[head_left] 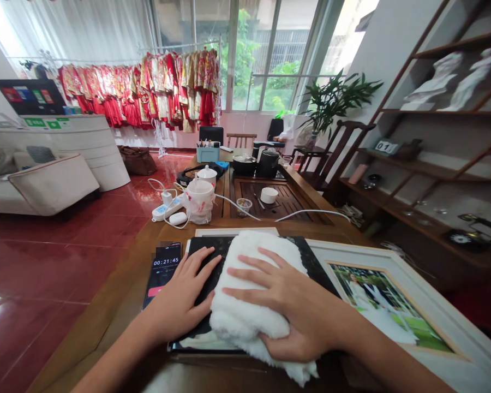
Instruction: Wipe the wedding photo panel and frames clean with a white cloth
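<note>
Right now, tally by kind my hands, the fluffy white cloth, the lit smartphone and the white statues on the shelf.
Hands: 2 (left hand, right hand)
White cloth: 1
Smartphone: 1
White statues: 2 (bust, standing figure)
Total: 6

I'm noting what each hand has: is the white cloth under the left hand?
No, the white cloth is under the right hand, while the left hand rests on the dark panel beside it.

apparently a bridal shop, judging by the red garments [169, 82], curved counter [92, 150] and framed wedding photo [387, 311].
</note>
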Tool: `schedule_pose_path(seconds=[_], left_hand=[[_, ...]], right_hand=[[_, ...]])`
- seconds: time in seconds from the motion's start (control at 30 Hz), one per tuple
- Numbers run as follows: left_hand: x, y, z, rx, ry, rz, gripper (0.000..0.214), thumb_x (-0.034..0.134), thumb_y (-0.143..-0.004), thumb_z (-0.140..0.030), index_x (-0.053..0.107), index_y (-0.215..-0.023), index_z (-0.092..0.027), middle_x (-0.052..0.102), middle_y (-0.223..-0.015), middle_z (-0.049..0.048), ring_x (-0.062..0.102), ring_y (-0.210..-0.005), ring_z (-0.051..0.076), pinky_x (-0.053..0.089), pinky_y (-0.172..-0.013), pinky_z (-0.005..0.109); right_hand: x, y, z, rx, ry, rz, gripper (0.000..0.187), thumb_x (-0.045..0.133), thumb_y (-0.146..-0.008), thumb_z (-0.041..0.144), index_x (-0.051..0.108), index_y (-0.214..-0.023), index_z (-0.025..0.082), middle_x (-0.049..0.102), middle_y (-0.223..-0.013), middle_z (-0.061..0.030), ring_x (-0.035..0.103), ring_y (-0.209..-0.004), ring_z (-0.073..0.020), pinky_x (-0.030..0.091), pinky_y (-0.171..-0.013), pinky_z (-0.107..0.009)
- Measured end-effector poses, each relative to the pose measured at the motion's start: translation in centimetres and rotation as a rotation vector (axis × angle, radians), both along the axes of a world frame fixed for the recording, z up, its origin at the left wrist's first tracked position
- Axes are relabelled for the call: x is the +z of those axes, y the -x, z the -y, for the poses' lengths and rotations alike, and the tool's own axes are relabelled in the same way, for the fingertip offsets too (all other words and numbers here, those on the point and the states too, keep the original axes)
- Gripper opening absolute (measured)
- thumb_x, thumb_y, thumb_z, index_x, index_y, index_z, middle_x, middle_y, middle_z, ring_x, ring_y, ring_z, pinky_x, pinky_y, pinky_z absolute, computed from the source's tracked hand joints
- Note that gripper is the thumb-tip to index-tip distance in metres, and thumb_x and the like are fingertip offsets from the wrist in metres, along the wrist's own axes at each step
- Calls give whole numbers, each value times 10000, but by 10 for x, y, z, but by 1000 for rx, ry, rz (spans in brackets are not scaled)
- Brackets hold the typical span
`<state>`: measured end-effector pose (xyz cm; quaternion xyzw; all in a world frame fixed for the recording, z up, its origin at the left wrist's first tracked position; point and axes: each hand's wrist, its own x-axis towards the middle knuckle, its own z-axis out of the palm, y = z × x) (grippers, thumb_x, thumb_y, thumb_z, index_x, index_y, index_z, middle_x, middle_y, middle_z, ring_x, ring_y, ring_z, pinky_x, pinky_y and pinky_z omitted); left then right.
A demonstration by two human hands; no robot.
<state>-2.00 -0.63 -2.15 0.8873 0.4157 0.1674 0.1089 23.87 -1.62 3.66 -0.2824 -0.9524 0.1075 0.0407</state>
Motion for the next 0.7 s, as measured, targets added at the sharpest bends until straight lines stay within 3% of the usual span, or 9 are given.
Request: schedule_pose_path(seconds=[0.1,0.3,0.4,0.7], left_hand=[[-1,1,1,2,-1,4,549,458,-966,-294,316,-1495,-250,271,-1572,83,258,-1440,296,244,-1170,541],[-1,3,5,0,-21,25,553,466,-958,-275,319,-1492,-268,280,-1569,62,273,-1433,293,259,-1169,527],[0,3,5,3,-17,12,553,461,-960,-276,313,-1493,-252,268,-1573,70,260,-1438,283,268,-1168,520],[-2,0,1,1,-10,9,562,476,-959,-298,316,-1496,-245,280,-1568,93,263,-1437,301,246,-1169,541]], right_hand=[[-1,-4,-4,3,18,-14,797,643,-673,332,414,-1436,357,382,-1531,-28,320,-1401,-331,83,-1142,-604],[-9,-34,-30,-208,-97,-13,714,609,-760,320,413,-1446,319,414,-1509,-52,335,-1395,-323,166,-1126,-610],[-9,-35,-30,-254,-129,1,719,600,-769,325,392,-1458,320,415,-1508,-55,326,-1398,-335,172,-1115,-631],[0,1,1,-5,25,9,815,648,-641,307,434,-1426,344,392,-1525,-34,302,-1404,-357,57,-1136,-624]])
